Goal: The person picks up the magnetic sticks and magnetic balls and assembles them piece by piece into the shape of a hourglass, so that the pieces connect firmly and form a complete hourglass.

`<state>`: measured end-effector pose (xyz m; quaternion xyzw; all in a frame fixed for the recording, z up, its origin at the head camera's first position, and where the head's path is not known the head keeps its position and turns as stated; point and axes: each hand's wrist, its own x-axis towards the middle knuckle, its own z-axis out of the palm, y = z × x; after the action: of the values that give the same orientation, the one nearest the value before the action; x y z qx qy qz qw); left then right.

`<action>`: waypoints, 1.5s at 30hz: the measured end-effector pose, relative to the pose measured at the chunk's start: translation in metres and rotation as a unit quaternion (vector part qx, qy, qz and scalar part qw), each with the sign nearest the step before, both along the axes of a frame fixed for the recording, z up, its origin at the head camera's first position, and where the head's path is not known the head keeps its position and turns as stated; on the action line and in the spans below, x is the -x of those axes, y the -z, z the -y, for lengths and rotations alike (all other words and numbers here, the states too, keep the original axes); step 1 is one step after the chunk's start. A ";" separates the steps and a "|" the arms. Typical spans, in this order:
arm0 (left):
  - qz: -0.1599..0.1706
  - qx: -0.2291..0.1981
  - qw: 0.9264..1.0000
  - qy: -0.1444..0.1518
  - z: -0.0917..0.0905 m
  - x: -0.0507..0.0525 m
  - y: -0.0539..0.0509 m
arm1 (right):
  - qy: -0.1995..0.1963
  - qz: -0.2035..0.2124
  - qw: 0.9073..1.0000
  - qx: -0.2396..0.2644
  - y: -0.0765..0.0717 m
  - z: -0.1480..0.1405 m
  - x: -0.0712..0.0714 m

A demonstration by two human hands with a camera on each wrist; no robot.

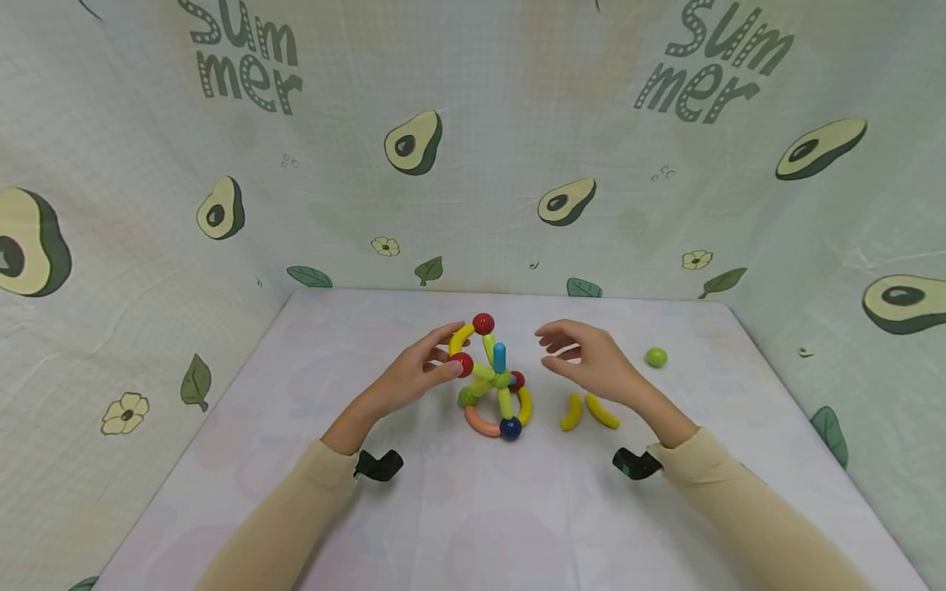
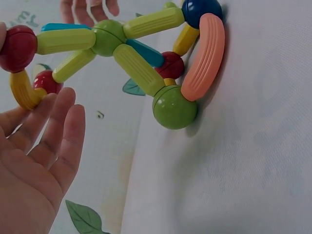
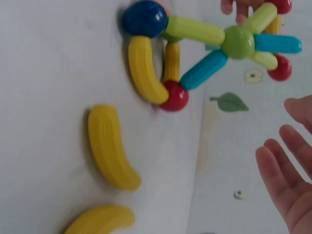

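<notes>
A ball-and-stick toy structure (image 1: 502,379) stands on the table, built round a green centre ball (image 2: 108,38). Its ring base joins curved yellow and coral sticks (image 2: 205,56) with balls between them. My left hand (image 1: 414,371) holds the upper left part, thumb on a red ball (image 1: 461,364) and fingers by the curved yellow stick (image 2: 23,91). A blue stick (image 1: 499,358) juts up freely from the centre ball. To the right of the structure, my right hand (image 1: 591,355) hovers with loosely bent fingers, apart from it and holding nothing.
Two loose curved yellow sticks (image 1: 571,412) (image 3: 111,146) lie on the table below the right hand. Farther right sits a loose green ball (image 1: 656,357). A printed cloth backdrop (image 1: 488,238) rises behind and at both sides of the white table (image 1: 473,509).
</notes>
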<state>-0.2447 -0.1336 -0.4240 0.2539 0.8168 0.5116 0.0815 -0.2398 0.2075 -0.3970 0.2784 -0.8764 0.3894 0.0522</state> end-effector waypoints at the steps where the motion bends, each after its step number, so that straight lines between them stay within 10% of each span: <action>1: -0.001 0.001 1.000 0.000 0.000 0.000 0.000 | 0.009 -0.007 1.000 -0.006 0.001 -0.009 0.001; 21: 0.002 0.009 1.000 -0.005 -0.001 -0.001 -0.001 | 0.149 -0.033 0.978 -0.139 0.046 -0.158 0.022; 45: 0.000 0.014 1.000 -0.007 -0.002 -0.001 -0.003 | 0.157 0.034 0.976 -0.147 0.068 -0.179 0.032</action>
<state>-0.2433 -0.1315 -0.4205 0.2475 0.8255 0.5007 0.0814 -0.2716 0.3863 -0.4645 0.1290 -0.9581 0.2522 0.0415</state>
